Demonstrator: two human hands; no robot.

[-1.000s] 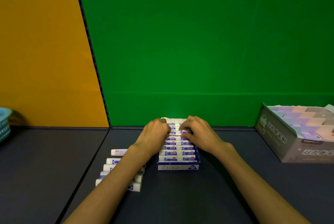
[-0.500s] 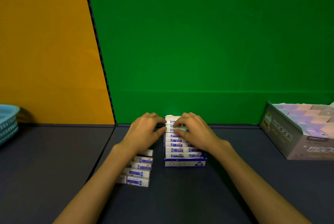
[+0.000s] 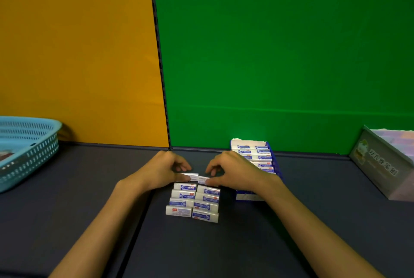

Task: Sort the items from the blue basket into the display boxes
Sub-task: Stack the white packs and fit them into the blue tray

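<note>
Moved off the blue display box [image 3: 266,161] since half a second ago, both hands: now over the loose erasers [image 3: 193,200] on the tabletop [image 3: 67,210], just left of that box. More of the blue basket [image 3: 26,150] showing at far left than earlier, as the head camera has turned left.

Head view, the only one. Left hand [image 3: 161,171] curled, thumb and fingers pinching a white eraser [image 3: 189,175] at the far end of the loose double row. Right hand [image 3: 235,171] likewise curled, pinching a second eraser [image 3: 202,179] just beside the first; the two hands close together, fingertips nearly meeting. Eight or so further erasers lying in two neat columns near of the hands, touching one another.

Progress, as a judgement: well along but not finished. Blue display box already packed with rows of erasers, its near end hidden behind the right wrist, so cannot tell how much room remains. Grey display box [image 3: 380,165] at far right seemingly full of pastel items. Left to do: carry the loose erasers into the blue box, then clear the basket, where only a dark glimpse of contents shows at the left edge.
</note>
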